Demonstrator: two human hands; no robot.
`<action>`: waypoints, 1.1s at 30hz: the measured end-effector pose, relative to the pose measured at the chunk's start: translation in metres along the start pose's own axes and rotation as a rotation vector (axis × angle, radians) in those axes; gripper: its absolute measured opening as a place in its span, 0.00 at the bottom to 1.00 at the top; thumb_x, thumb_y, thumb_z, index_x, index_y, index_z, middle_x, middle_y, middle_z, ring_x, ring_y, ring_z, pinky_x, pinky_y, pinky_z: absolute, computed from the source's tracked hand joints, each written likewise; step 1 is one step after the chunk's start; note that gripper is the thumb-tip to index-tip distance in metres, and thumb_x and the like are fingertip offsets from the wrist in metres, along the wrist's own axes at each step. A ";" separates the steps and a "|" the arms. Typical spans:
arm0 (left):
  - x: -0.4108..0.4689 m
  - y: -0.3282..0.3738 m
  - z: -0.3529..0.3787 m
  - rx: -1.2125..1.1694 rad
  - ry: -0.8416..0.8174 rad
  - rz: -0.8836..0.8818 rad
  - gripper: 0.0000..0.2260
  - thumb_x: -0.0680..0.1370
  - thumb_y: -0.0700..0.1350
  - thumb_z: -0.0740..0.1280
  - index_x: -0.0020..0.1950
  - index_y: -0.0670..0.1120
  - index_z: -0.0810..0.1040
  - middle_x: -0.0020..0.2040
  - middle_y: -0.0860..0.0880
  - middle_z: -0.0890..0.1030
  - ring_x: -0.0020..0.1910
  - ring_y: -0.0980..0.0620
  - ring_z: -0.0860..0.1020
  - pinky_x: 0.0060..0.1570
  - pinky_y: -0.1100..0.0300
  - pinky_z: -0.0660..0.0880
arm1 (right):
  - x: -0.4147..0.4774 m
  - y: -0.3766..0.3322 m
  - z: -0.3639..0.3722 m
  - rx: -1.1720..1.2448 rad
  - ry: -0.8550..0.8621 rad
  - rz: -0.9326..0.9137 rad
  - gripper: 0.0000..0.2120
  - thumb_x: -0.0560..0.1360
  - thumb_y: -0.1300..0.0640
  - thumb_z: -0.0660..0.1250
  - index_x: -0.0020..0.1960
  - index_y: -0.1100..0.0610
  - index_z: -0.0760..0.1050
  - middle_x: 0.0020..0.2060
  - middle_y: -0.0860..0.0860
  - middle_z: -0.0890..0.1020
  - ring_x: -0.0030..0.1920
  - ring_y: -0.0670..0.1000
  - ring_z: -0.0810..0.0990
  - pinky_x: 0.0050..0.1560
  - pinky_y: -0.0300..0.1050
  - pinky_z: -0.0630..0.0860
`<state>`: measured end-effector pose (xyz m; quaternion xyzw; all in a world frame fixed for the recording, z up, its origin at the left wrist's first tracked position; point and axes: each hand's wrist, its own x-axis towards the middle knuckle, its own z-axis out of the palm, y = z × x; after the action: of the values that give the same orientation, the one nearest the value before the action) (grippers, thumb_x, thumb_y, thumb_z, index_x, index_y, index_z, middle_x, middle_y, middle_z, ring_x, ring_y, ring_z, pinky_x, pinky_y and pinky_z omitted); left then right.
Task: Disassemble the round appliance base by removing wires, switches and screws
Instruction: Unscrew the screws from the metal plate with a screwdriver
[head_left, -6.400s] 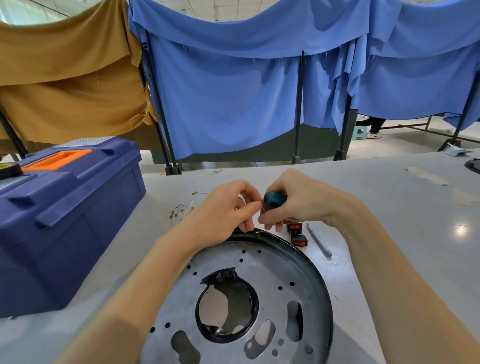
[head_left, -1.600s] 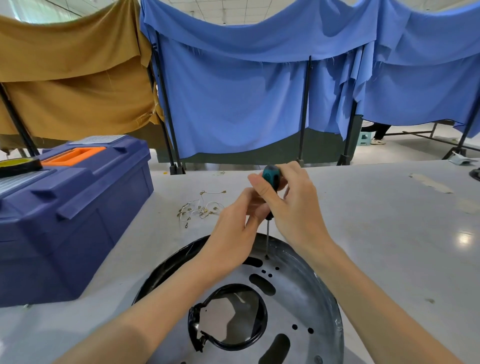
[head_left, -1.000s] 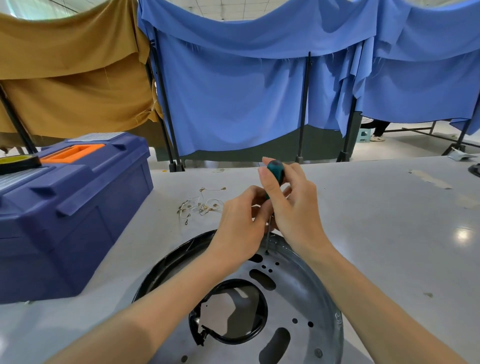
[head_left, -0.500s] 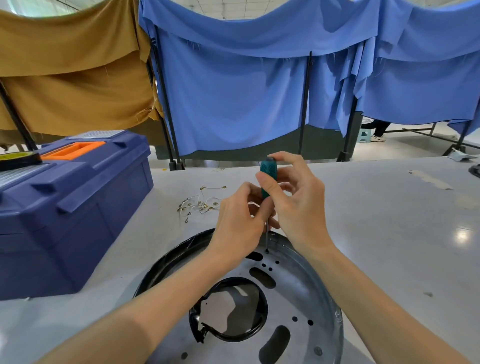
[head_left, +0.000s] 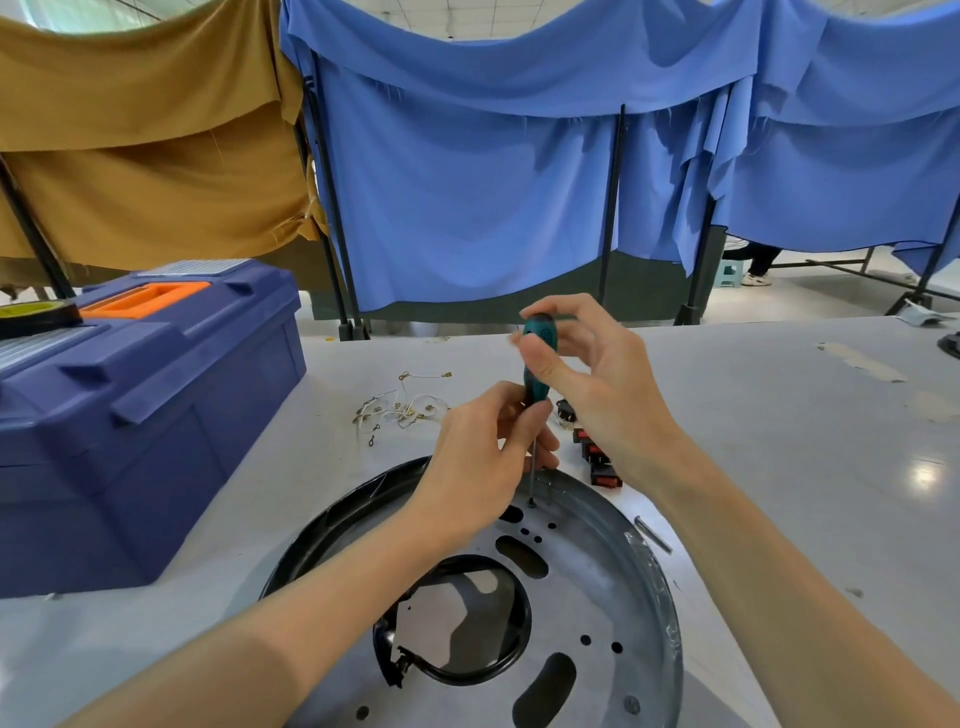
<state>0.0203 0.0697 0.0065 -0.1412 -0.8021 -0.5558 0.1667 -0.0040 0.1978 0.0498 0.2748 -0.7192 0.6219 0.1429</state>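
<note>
The round appliance base (head_left: 597, 587), a grey metal disc with a black rim and a large centre hole, lies on the table in front of me. A teal-handled screwdriver (head_left: 537, 358) stands upright with its tip in a hole near the base's far edge. My right hand (head_left: 597, 389) pinches the top of the handle between thumb and fingers. My left hand (head_left: 483, 462) curls round the lower handle and shaft. Removed wires (head_left: 402, 408) lie beyond the base, and red and black switches (head_left: 597, 457) lie to its right.
A blue toolbox (head_left: 135, 405) with an orange handle stands at the left, a tape roll (head_left: 31, 314) on its lid. A thin metal rod (head_left: 652, 532) lies by the base's right rim. Blue and tan cloths hang on black stands behind the grey table (head_left: 805, 441).
The base has been turned since the oldest frame. Over the last second my right hand has risen slightly and loosened to a fingertip pinch on the upright screwdriver; my left hand stays at the shaft.
</note>
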 end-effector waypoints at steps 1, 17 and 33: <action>0.000 0.001 0.000 -0.002 -0.002 -0.001 0.07 0.81 0.46 0.63 0.52 0.44 0.77 0.39 0.48 0.84 0.37 0.52 0.84 0.45 0.52 0.82 | 0.001 0.000 -0.001 -0.071 0.025 -0.013 0.14 0.71 0.48 0.72 0.55 0.48 0.76 0.51 0.48 0.81 0.51 0.43 0.80 0.49 0.35 0.79; 0.002 0.004 -0.003 -0.151 0.068 -0.076 0.16 0.73 0.44 0.74 0.50 0.36 0.73 0.36 0.41 0.83 0.34 0.42 0.84 0.41 0.41 0.81 | -0.001 -0.016 -0.002 -0.128 -0.101 -0.058 0.09 0.75 0.57 0.70 0.55 0.50 0.79 0.51 0.48 0.82 0.53 0.46 0.80 0.52 0.36 0.78; 0.001 0.003 -0.002 -0.013 -0.051 0.005 0.04 0.80 0.48 0.65 0.48 0.49 0.73 0.36 0.48 0.84 0.37 0.50 0.83 0.44 0.48 0.82 | -0.001 -0.015 -0.006 -0.157 0.005 -0.071 0.10 0.68 0.54 0.76 0.48 0.48 0.81 0.48 0.49 0.80 0.48 0.43 0.78 0.49 0.34 0.78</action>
<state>0.0204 0.0687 0.0099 -0.1587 -0.8020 -0.5569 0.1466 0.0041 0.2028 0.0628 0.2864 -0.7553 0.5588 0.1879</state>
